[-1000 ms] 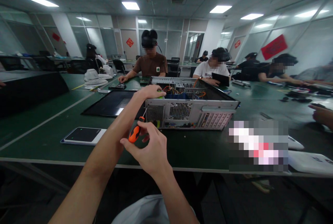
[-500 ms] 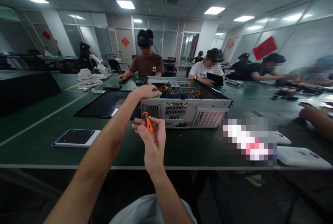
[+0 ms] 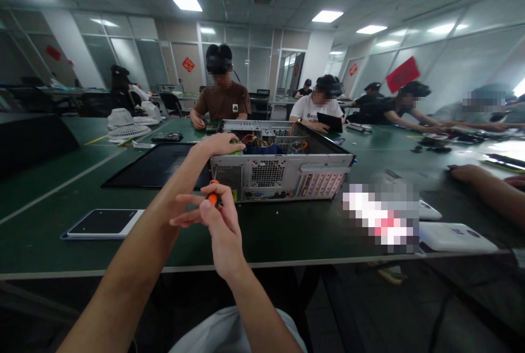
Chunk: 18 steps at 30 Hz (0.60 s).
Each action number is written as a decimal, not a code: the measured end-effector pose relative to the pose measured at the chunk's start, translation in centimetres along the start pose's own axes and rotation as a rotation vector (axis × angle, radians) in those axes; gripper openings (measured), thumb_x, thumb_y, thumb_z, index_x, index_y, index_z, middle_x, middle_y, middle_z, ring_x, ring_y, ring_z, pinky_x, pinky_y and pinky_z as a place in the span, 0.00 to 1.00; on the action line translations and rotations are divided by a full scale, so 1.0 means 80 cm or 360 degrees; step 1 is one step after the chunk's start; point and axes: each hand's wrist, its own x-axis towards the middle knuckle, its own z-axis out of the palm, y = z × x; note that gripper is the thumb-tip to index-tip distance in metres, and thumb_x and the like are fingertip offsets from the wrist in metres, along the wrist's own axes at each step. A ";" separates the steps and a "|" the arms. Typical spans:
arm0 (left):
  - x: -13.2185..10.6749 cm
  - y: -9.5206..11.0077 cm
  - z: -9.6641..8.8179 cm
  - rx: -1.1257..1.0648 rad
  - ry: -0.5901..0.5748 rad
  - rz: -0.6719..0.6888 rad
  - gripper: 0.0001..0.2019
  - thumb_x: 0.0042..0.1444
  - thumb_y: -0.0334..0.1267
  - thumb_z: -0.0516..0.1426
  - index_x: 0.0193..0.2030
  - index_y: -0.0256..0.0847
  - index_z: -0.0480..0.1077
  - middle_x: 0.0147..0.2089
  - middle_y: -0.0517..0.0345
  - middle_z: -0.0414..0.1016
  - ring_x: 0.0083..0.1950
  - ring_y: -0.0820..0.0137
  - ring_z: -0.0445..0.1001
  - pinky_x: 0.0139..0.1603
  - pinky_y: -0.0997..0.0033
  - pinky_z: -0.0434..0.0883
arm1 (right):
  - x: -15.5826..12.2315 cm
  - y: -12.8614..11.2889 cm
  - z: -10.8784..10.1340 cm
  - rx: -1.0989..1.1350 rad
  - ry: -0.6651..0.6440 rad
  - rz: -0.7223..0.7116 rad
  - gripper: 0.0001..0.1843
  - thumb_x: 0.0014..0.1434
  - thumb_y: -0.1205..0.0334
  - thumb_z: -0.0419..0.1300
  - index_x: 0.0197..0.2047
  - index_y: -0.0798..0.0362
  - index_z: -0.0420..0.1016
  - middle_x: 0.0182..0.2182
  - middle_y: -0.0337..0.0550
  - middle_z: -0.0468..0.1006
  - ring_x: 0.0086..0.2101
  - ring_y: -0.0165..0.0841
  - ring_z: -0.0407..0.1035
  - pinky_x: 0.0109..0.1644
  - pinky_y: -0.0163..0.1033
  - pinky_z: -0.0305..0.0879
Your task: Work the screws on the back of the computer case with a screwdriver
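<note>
An open desktop computer case [image 3: 268, 178] lies on its side on the green table, its vented rear panel facing me and wires showing inside. My left hand [image 3: 221, 145] reaches over its near left corner, gripping the edge; a small green part shows by the fingertips, too hidden to name. In front of the rear panel, my right hand [image 3: 215, 216] pinches an orange and black screwdriver [image 3: 213, 197] between thumb and index finger. The other fingers of that hand are spread out to the left. The tip of the screwdriver cannot be made out.
Left of the case lies a black side panel [image 3: 150, 167]. A white-framed tablet-like device [image 3: 102, 223] rests near the front left. White phone-like devices [image 3: 457, 237] lie at right, beside a co-worker's arm [image 3: 471, 178]. White fans [image 3: 128, 129] and seated people are farther back.
The screwdriver has turned in my right hand, and its fingers have spread to the left. My left hand stays on the case corner. The whole view has shifted slightly.
</note>
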 end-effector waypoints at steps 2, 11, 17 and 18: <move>0.000 -0.001 0.000 0.0005 0.0000 0.0003 0.33 0.64 0.61 0.49 0.65 0.41 0.72 0.65 0.48 0.75 0.64 0.57 0.75 0.63 0.67 0.68 | 0.001 0.004 0.000 0.0091 -0.0078 0.0023 0.16 0.63 0.50 0.62 0.46 0.47 0.63 0.40 0.41 0.85 0.29 0.36 0.82 0.40 0.43 0.77; -0.003 0.001 -0.002 -0.0036 0.0038 -0.0011 0.30 0.63 0.61 0.52 0.62 0.44 0.75 0.63 0.50 0.77 0.63 0.55 0.75 0.63 0.65 0.69 | 0.000 0.005 -0.012 0.0281 -0.0181 0.0221 0.19 0.55 0.49 0.60 0.49 0.45 0.65 0.37 0.42 0.86 0.24 0.39 0.78 0.37 0.52 0.77; -0.010 0.000 -0.001 -0.0421 0.0276 0.0002 0.22 0.61 0.50 0.57 0.56 0.41 0.79 0.56 0.52 0.82 0.56 0.61 0.79 0.58 0.69 0.72 | -0.022 -0.032 -0.027 -0.0057 -0.0218 0.0109 0.30 0.58 0.45 0.61 0.63 0.42 0.67 0.39 0.41 0.84 0.26 0.37 0.76 0.35 0.48 0.76; -0.012 -0.001 -0.001 -0.0534 0.0395 -0.0015 0.20 0.61 0.47 0.57 0.54 0.39 0.79 0.54 0.52 0.83 0.54 0.62 0.80 0.58 0.70 0.72 | -0.028 -0.040 -0.032 -0.0161 -0.0224 0.0046 0.27 0.60 0.46 0.62 0.61 0.42 0.70 0.41 0.42 0.84 0.29 0.37 0.77 0.39 0.48 0.77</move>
